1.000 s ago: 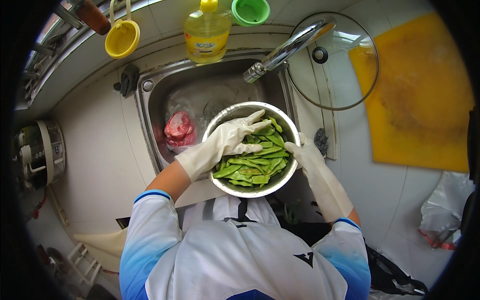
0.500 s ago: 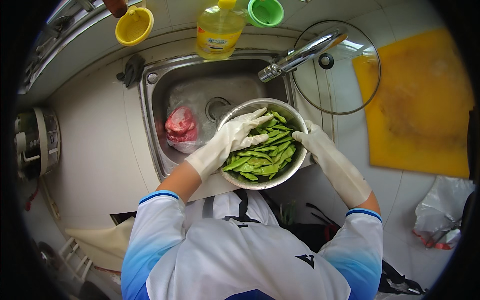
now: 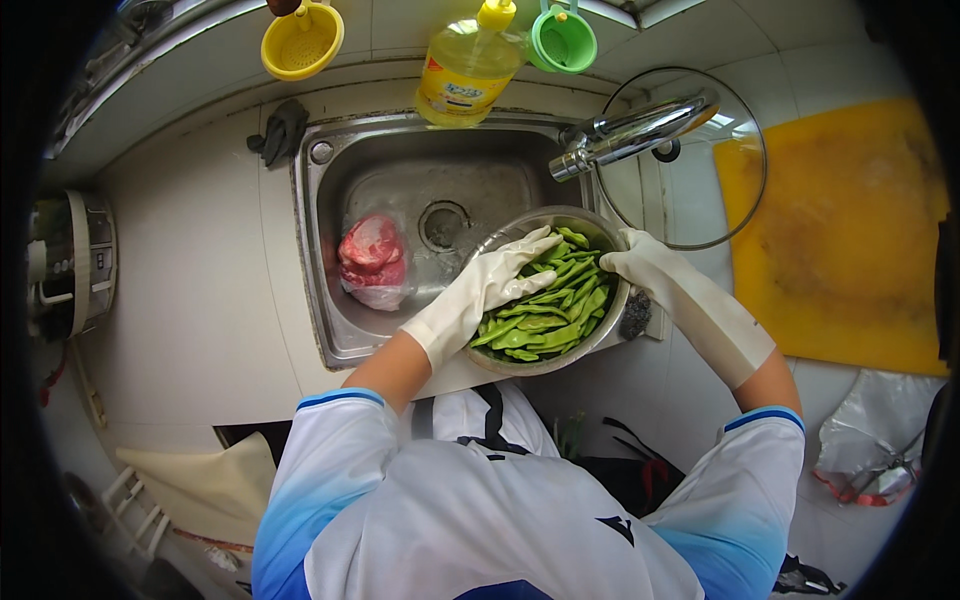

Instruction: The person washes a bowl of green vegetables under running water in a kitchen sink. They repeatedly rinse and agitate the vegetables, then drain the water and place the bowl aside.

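A round metal bowl [image 3: 520,367] full of green flat beans [image 3: 553,310] is over the near right corner of the sink. My left hand [image 3: 506,272], in a whitish rubber glove, lies over the left side of the beans with its fingers stretched out and apart. Gripping the bowl's right rim is my gloved right hand [image 3: 635,262]. Its thumb shows at the rim, while the fingers are partly hidden. Raw meat [image 3: 373,252] in clear plastic rests at the left of the sink floor.
The steel sink [image 3: 312,250] has a chrome faucet [image 3: 640,135] at its right. Behind stand a dish soap bottle [image 3: 462,90] and yellow [image 3: 302,42] and green strainers [image 3: 563,42]. Rightward are a glass lid [image 3: 740,205], a yellow cutting board [image 3: 835,240] and a dark scouring pad [image 3: 636,316].
The whole view has shifted slightly. The bowl has moved a little farther over the sink, and the scouring pad now shows beside it. Both hands keep their places on the beans and rim.
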Motion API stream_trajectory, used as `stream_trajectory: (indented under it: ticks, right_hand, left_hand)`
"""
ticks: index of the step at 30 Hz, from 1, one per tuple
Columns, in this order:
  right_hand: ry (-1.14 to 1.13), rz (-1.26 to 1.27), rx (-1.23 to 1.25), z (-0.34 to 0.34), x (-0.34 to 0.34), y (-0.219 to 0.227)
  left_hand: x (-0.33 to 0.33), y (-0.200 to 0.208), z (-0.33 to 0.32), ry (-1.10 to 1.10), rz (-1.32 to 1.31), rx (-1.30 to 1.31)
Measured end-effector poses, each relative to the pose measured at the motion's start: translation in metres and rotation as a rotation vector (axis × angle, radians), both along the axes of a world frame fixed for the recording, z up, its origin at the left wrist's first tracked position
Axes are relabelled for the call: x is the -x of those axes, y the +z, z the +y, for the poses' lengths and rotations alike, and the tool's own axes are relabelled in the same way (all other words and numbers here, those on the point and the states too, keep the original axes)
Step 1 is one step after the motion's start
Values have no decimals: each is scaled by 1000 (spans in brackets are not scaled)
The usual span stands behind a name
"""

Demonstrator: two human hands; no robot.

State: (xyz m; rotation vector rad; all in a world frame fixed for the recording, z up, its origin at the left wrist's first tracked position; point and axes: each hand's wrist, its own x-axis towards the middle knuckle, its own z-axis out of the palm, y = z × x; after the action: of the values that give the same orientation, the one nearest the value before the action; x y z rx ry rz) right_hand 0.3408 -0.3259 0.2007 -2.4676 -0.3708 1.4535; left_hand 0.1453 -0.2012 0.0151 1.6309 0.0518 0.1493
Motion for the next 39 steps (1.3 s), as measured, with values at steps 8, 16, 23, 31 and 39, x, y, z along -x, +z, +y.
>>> stream_trajectory:
  ticks: [8,16,23,31,39]
  right_hand:
    - [82,-88,120,12,-7,-4]
    - [145,20,95,23,-8,8]
    - [253,-1,156,22,-17,8]
    - [244,-17,183,15,-23,-2]
    - [234,-20,314,46,-18,7]
  left_hand:
    - [0,-6,-2,15,-21,-47]
    - [0,2,2,1,-12,-26]
    - [-3,-7,0,-16,-14,-11]
    - [-6,-7,0,-39,-16,-46]
    - [-6,-6,5,-45,-2,138]
